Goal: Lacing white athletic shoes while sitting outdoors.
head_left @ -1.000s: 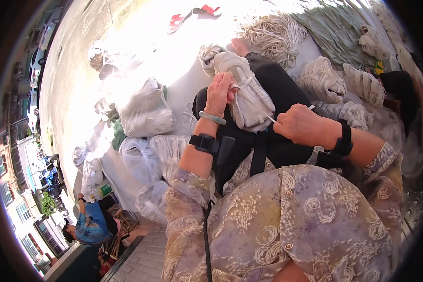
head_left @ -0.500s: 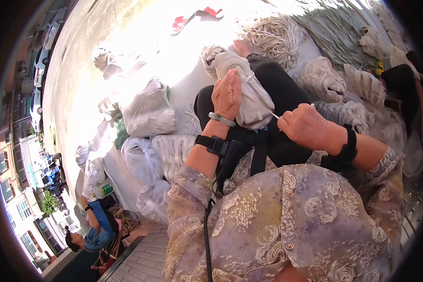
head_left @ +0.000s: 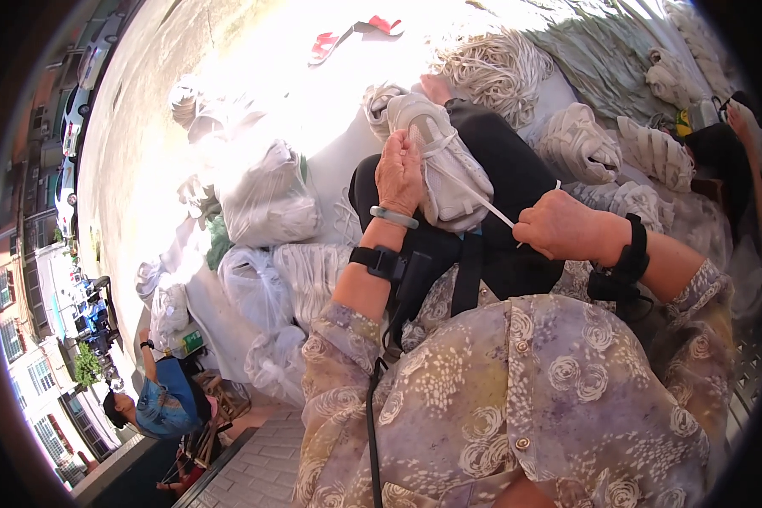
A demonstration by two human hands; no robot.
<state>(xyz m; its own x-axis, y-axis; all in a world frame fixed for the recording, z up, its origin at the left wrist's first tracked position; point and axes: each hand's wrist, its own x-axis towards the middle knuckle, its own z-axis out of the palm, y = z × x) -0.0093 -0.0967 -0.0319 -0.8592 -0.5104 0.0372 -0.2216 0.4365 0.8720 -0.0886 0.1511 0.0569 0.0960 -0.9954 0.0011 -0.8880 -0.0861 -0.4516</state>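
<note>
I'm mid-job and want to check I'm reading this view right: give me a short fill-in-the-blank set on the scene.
1. The right hand holds a lace that is coloured ____.
2. In the picture, the left hand is at the ____ side of the shoe.
3. The trousers beneath the shoe are ____.
4. The strip on the ground has ____ ends.

Missing words: white; left; black; red.

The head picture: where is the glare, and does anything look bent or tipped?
Head view: strong sun nearly whites out the pale ground toward the top; head view: parked cars tip sideways along the curved left rim; head view: the shaded right hand and light shoe show clearly.
</note>
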